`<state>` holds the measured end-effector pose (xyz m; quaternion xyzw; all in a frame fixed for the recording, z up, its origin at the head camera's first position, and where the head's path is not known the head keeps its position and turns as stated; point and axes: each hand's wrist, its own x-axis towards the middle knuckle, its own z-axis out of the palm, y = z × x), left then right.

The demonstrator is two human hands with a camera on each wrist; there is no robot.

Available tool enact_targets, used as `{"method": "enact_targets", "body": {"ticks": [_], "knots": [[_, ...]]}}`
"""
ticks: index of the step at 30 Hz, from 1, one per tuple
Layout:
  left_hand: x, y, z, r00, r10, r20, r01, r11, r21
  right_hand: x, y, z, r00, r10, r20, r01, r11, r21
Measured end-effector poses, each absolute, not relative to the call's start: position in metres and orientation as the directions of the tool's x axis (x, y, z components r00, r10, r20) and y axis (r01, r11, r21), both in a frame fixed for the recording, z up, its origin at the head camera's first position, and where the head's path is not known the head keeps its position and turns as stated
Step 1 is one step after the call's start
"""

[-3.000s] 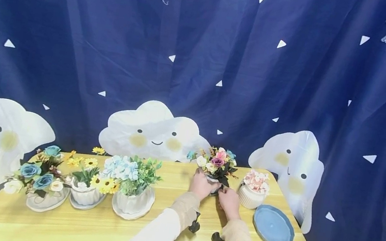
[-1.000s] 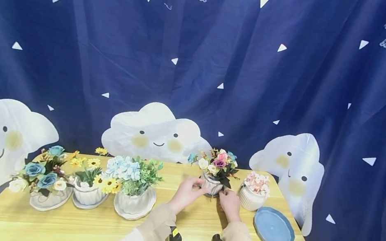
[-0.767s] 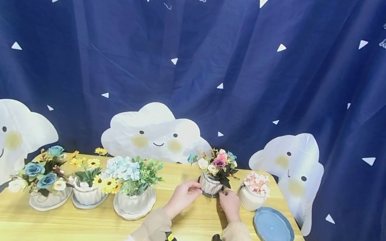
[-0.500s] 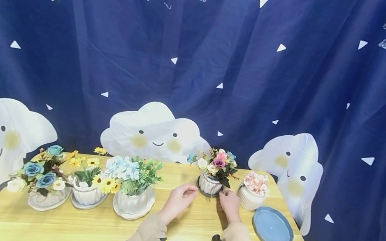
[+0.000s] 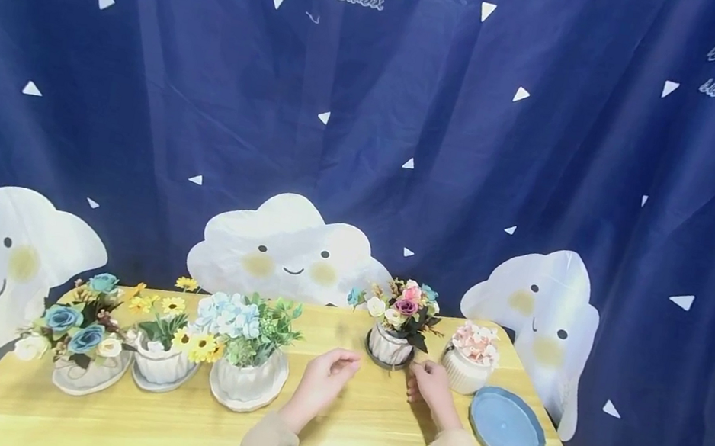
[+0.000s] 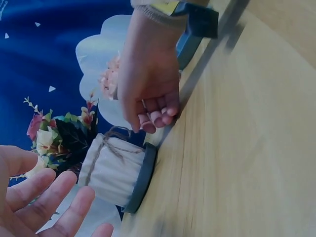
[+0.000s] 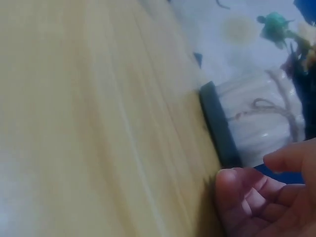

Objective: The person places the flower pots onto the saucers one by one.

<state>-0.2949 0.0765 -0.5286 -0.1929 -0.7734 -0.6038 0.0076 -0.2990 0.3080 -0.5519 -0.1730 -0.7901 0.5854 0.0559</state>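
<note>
A white ribbed flower pot (image 5: 390,347) with a twine bow holds pink, purple, white and teal roses (image 5: 402,307). It stands upright on a dark round saucer (image 6: 140,180). My left hand (image 5: 322,387) is off to the left of the pot, fingers loosely extended in the left wrist view and nothing in them. On the pot's right front side is my right hand (image 5: 432,391), its fingers loosely bent and without any object. In the right wrist view its fingertips are close by the saucer's rim; whether they touch it I cannot tell.
A white ribbed pot of pink flowers (image 5: 468,364) stands to the right, behind a bare blue saucer (image 5: 507,426). Along the table's left side are several potted flowers on saucers, including blue hydrangeas (image 5: 229,314). A blue curtain (image 5: 375,102) hangs behind the table.
My left hand has let go of the flower pot and drawn back left and toward me. The right hand has just pulled slightly away from the saucer. The pot now sits on the dark saucer.
</note>
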Motion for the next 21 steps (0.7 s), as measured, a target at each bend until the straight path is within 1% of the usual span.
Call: {"method": "enact_targets", "body": {"ticks": [5, 11, 16, 21], "knots": [[-0.292, 0.074, -0.53, -0.926, 0.29, 0.241, 0.304, 0.196, 0.932, -0.282, 0.31, -0.544, -0.946, 0.302, -0.116, 0.193, 0.238, -0.952], [-0.287, 0.075, -0.53, -0.925, 0.281, 0.255, 0.306, 0.157, 0.939, -0.255, 0.316, -0.524, -0.961, 0.262, -0.092, 0.166, 0.278, -0.946], [-0.281, 0.08, -0.529, -0.925, 0.291, 0.243, 0.282, 0.102, 0.954, -0.233, 0.33, -0.512, -0.951, 0.298, -0.082, 0.172, 0.289, -0.942], [-0.277, 0.084, -0.528, -0.929, 0.298, 0.22, 0.256, 0.088, 0.963, -0.216, 0.347, -0.505, -0.941, 0.329, -0.078, 0.186, 0.309, -0.933]]}}
